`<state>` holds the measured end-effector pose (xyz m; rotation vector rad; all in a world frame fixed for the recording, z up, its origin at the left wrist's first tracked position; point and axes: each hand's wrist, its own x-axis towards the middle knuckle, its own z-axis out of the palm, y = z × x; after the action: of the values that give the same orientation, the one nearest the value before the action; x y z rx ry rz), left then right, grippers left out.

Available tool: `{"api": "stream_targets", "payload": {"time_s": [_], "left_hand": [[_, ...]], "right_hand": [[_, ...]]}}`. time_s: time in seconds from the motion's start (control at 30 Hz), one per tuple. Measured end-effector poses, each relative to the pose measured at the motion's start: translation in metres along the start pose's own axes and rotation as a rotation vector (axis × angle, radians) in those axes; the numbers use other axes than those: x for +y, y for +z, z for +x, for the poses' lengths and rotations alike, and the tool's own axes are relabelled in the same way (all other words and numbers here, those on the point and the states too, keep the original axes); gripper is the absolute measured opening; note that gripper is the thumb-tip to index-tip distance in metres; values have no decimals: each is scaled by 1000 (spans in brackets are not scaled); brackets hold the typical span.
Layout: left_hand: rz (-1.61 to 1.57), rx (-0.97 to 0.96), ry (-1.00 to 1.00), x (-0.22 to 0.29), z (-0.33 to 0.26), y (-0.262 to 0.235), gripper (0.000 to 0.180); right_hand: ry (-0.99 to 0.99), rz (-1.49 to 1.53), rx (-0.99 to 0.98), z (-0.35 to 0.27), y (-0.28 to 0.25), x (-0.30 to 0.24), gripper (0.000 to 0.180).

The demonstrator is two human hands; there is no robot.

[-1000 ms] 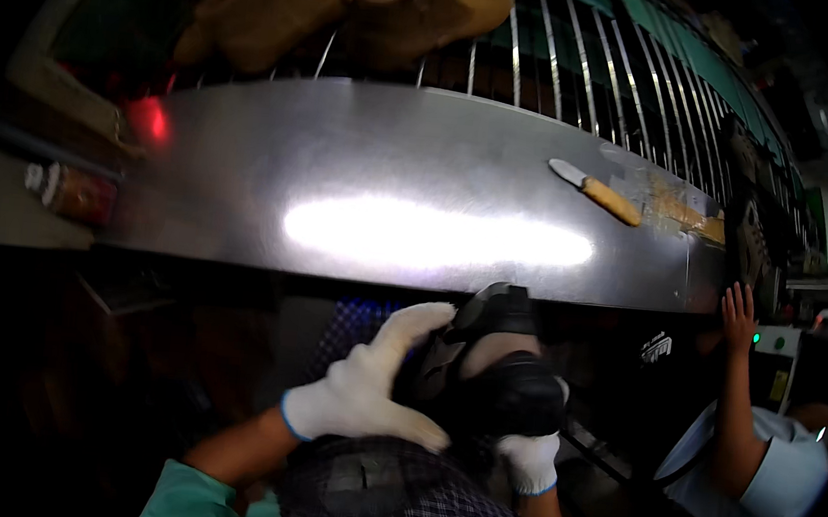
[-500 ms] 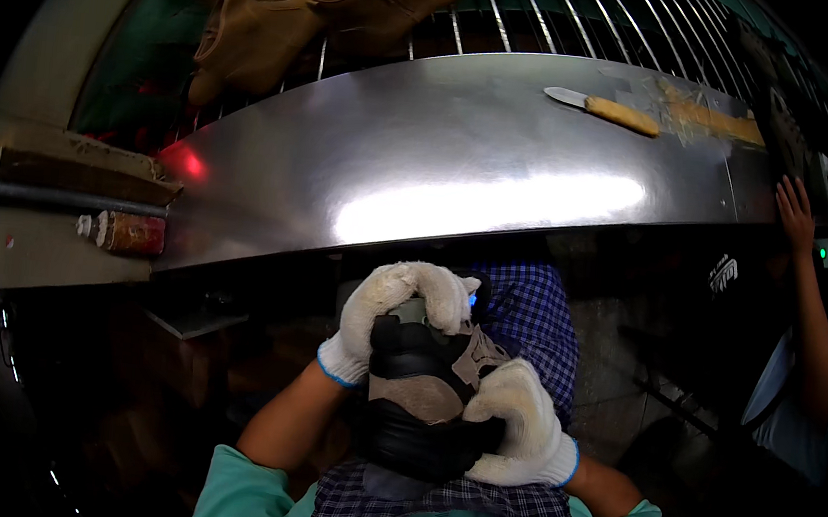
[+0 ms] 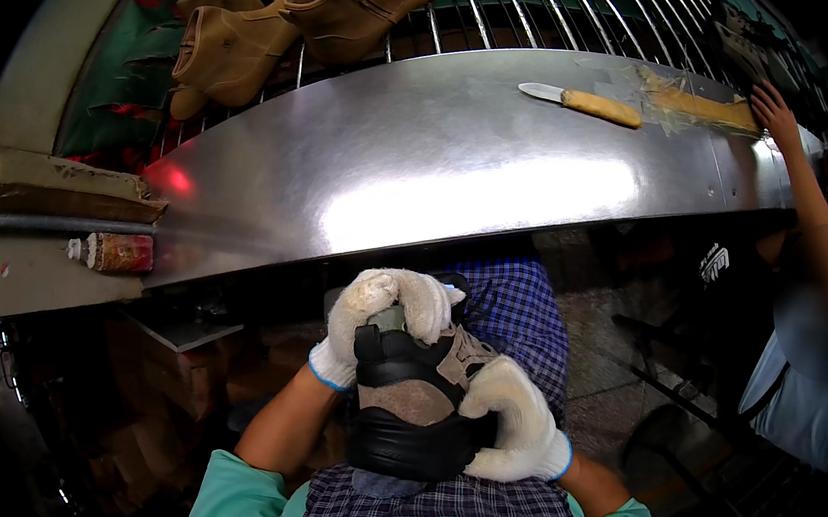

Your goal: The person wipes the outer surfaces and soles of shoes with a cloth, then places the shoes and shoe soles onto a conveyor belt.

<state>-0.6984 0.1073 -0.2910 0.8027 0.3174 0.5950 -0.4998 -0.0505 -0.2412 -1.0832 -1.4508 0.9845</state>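
Note:
A black and taupe shoe (image 3: 411, 401) with laces rests on my lap, held between both hands. My left hand (image 3: 385, 305), in a white knit glove with blue trim, is curled over the shoe's upper edge near its collar. Lower on the other side, my right hand (image 3: 518, 420), gloved the same way, grips the shoe by its lace side and sole. The fingertips of both hands are partly hidden against the shoe. A plaid apron (image 3: 522, 317) covers my lap beneath it.
In front runs a curved metal table (image 3: 424, 141) bearing a knife (image 3: 585, 103) with a wooden handle. Tan boots (image 3: 235, 51) stand on metal rods (image 3: 475, 13) beyond. A small red bottle (image 3: 119, 252) lies at left. At right, a co-worker's hand (image 3: 776, 118) reaches over a shoe (image 3: 742, 51).
The co-worker's hand has moved farther up and left, to the table's far right end. My view has shifted slightly; both my hands keep their hold on the shoe.

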Motion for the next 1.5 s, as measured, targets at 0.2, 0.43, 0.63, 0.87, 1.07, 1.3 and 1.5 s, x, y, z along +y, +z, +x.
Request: {"api": "stream_targets", "payload": {"time_s": [0.2, 0.43, 0.63, 0.87, 1.07, 1.3, 1.5], "left_hand": [[-39, -213, 191, 28, 18, 1, 44], [624, -122, 696, 189, 7, 85, 55], [1343, 301, 965, 176, 41, 96, 88], [1405, 307, 888, 171, 68, 120, 83], [1416, 251, 951, 166, 70, 112, 83], [1470, 223, 968, 159, 66, 115, 80], [1482, 75, 921, 145, 67, 123, 70]], "right_hand": [[-103, -140, 68, 26, -11, -8, 82], [-376, 6, 173, 126, -57, -64, 68], [107, 205, 239, 200, -88, -76, 48], [92, -575, 114, 226, -111, -137, 60], [34, -440, 224, 219, -105, -119, 56], [-208, -714, 380, 206, -92, -103, 49], [299, -549, 280, 181, -104, -124, 45]]}}
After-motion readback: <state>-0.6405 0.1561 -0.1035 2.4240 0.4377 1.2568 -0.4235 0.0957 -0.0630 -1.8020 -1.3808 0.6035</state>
